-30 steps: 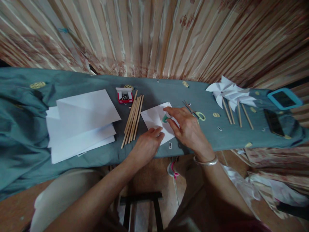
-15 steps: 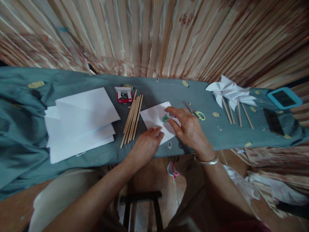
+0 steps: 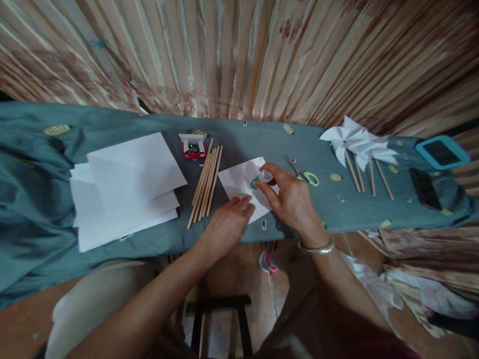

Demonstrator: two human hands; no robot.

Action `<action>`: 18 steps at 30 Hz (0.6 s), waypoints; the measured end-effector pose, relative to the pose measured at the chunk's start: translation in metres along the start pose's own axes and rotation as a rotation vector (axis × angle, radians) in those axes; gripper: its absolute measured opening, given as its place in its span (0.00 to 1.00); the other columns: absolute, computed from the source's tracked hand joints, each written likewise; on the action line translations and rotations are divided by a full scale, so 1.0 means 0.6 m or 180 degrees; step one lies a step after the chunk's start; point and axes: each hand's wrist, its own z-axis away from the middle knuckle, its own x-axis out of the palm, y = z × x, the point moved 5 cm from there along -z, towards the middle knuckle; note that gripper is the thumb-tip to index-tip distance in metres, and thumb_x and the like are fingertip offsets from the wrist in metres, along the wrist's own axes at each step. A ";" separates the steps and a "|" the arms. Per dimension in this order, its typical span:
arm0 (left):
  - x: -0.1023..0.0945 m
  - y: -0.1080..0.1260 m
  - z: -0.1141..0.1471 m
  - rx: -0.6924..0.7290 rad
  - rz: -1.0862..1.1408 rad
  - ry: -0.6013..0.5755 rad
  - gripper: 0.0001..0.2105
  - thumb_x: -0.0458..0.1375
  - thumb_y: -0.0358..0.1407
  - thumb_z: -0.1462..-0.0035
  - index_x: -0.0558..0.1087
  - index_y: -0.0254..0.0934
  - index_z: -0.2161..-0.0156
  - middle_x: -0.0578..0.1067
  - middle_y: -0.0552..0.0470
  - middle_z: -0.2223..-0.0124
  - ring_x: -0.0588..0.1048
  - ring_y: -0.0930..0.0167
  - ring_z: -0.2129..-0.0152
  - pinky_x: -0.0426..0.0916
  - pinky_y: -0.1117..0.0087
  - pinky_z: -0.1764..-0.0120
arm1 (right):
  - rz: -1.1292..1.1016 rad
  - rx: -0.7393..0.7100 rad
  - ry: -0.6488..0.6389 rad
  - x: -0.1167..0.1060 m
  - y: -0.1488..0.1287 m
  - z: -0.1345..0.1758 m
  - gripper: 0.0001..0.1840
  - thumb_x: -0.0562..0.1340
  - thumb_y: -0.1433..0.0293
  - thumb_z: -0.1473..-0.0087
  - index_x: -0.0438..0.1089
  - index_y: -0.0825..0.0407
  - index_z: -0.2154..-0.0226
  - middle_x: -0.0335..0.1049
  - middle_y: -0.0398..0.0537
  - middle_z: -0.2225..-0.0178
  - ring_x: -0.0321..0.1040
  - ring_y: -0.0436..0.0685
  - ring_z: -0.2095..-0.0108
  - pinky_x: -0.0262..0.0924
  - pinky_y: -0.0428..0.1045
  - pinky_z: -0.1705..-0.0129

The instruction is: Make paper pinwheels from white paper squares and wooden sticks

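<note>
A square sheet of white paper [image 3: 239, 174] with creases lies on the cloth in front of me. My left hand [image 3: 234, 219] rests its fingers on the sheet's near edge, pressing it flat without gripping it. My right hand [image 3: 290, 197] pinches a small glue stick [image 3: 261, 179], green at its lower end and whitish on top, between thumb and fingers. The stick is tilted, its green end at the paper's middle. Just beyond the right hand lie scissors [image 3: 310, 179] with yellow-green handles. Several wooden sticks [image 3: 205, 184] are left of the sheet.
A stack of white paper [image 3: 127, 189] lies at the left. Behind the sticks stands a small red box [image 3: 193, 147] of metal bits. Paper pinwheels [image 3: 357, 142] on sticks, a phone [image 3: 425, 188] and a blue-framed device [image 3: 442, 152] lie right. A curtain [image 3: 224, 60] hangs behind.
The right hand has shifted slightly and tilted the glue stick, so more of its whitish top shows. My left hand stays in place on the paper.
</note>
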 end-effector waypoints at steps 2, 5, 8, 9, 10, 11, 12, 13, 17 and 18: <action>0.000 0.000 0.000 -0.0004 -0.0019 0.0004 0.13 0.50 0.24 0.41 0.70 0.31 0.53 0.70 0.41 0.43 0.72 0.63 0.54 0.72 0.61 0.53 | 0.0080 0.0002 0.0091 0.002 -0.001 0.001 0.16 0.55 0.64 0.38 0.66 0.55 0.51 0.75 0.51 0.67 0.73 0.57 0.67 0.65 0.51 0.63; 0.000 -0.001 0.000 0.0000 -0.0004 0.0004 0.12 0.51 0.24 0.41 0.70 0.32 0.53 0.70 0.41 0.43 0.72 0.63 0.54 0.72 0.61 0.53 | 0.0178 -0.0072 0.0211 0.003 -0.004 0.001 0.17 0.55 0.64 0.38 0.66 0.55 0.50 0.75 0.51 0.66 0.72 0.58 0.66 0.65 0.52 0.63; 0.000 -0.001 0.000 0.0013 -0.0005 0.0016 0.12 0.51 0.24 0.41 0.70 0.32 0.53 0.70 0.42 0.43 0.72 0.63 0.55 0.72 0.61 0.53 | 0.0176 -0.0145 0.0161 0.002 -0.007 0.000 0.17 0.55 0.65 0.38 0.66 0.54 0.49 0.75 0.52 0.63 0.71 0.59 0.64 0.66 0.54 0.62; 0.000 -0.001 0.000 0.0020 -0.0001 0.0010 0.12 0.51 0.24 0.41 0.70 0.31 0.53 0.69 0.42 0.43 0.72 0.63 0.55 0.72 0.61 0.53 | 0.0147 -0.0170 0.0114 0.002 -0.008 -0.001 0.17 0.55 0.66 0.38 0.66 0.54 0.49 0.75 0.53 0.62 0.71 0.60 0.63 0.66 0.54 0.61; 0.001 0.000 0.001 0.0024 0.0009 0.0002 0.13 0.51 0.24 0.42 0.70 0.31 0.53 0.69 0.42 0.43 0.72 0.63 0.55 0.72 0.62 0.53 | 0.0108 -0.0196 0.0061 0.001 -0.008 -0.002 0.17 0.55 0.67 0.38 0.66 0.54 0.48 0.75 0.53 0.61 0.71 0.60 0.62 0.66 0.55 0.60; 0.001 0.000 0.001 0.0025 0.0025 -0.0003 0.13 0.51 0.24 0.42 0.70 0.31 0.53 0.69 0.42 0.43 0.72 0.62 0.54 0.71 0.61 0.53 | 0.0064 -0.0225 0.0008 -0.001 -0.009 -0.002 0.17 0.55 0.68 0.38 0.66 0.54 0.48 0.75 0.53 0.61 0.71 0.60 0.61 0.66 0.56 0.58; 0.001 0.000 0.001 0.0027 0.0042 -0.0008 0.13 0.51 0.24 0.42 0.70 0.31 0.53 0.69 0.42 0.43 0.71 0.62 0.54 0.71 0.61 0.53 | 0.0017 -0.0256 -0.0042 -0.002 -0.009 -0.003 0.17 0.55 0.69 0.38 0.65 0.55 0.48 0.75 0.53 0.60 0.71 0.60 0.60 0.66 0.56 0.57; 0.001 0.000 0.001 0.0024 0.0055 -0.0006 0.12 0.51 0.24 0.41 0.70 0.31 0.53 0.69 0.41 0.43 0.71 0.62 0.54 0.71 0.61 0.52 | -0.0029 -0.0283 -0.0082 -0.003 -0.009 -0.003 0.17 0.54 0.70 0.38 0.65 0.55 0.48 0.75 0.53 0.59 0.71 0.61 0.59 0.66 0.57 0.56; -0.002 -0.001 0.001 0.0003 0.0088 -0.0013 0.12 0.51 0.24 0.41 0.70 0.31 0.53 0.70 0.41 0.44 0.72 0.63 0.54 0.71 0.61 0.52 | -0.0159 -0.0326 -0.0133 -0.007 -0.006 0.000 0.17 0.54 0.71 0.38 0.65 0.53 0.47 0.74 0.53 0.54 0.70 0.61 0.55 0.66 0.58 0.53; -0.003 -0.001 0.001 -0.0002 0.0091 -0.0029 0.12 0.51 0.25 0.41 0.70 0.31 0.53 0.70 0.41 0.44 0.72 0.63 0.54 0.71 0.61 0.52 | -0.0181 -0.0318 -0.0126 -0.008 -0.004 0.001 0.17 0.54 0.71 0.39 0.66 0.52 0.48 0.74 0.53 0.54 0.70 0.61 0.54 0.66 0.58 0.53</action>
